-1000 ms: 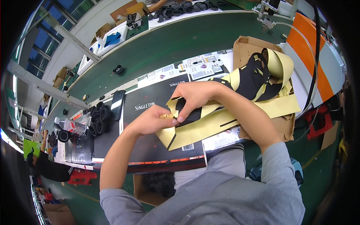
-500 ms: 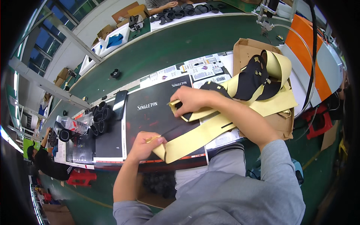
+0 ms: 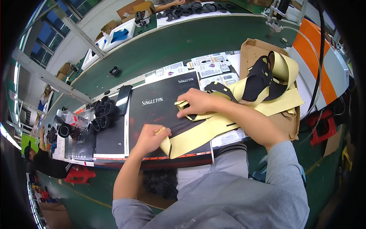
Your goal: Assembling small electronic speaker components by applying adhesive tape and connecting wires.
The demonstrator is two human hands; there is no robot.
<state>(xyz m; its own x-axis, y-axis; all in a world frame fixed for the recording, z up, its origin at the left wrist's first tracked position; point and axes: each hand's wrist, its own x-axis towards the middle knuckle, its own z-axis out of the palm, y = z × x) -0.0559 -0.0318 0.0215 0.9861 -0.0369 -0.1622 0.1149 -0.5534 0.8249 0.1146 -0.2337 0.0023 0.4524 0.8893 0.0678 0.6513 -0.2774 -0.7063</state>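
Left hand (image 3: 151,139), fingers closed on the end of the yellow strip (image 3: 196,137), has come away from my right hand (image 3: 196,102), curled round the black-and-yellow strip (image 3: 205,115); I judge the strips now parted here. Both cross the dark printed sheet (image 3: 164,89) toward the cardboard tray (image 3: 250,47) on the table (image 3: 183,44).

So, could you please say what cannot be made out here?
Head view: part of the yellow strip within the left hand, covered by that hand.
Head view: yellow-and-black strip within the right hand, likewise covered.
Head view: head of striped co-worker, cut off by top edge.
Head view: dark pieces, lower centre, too shadowed.
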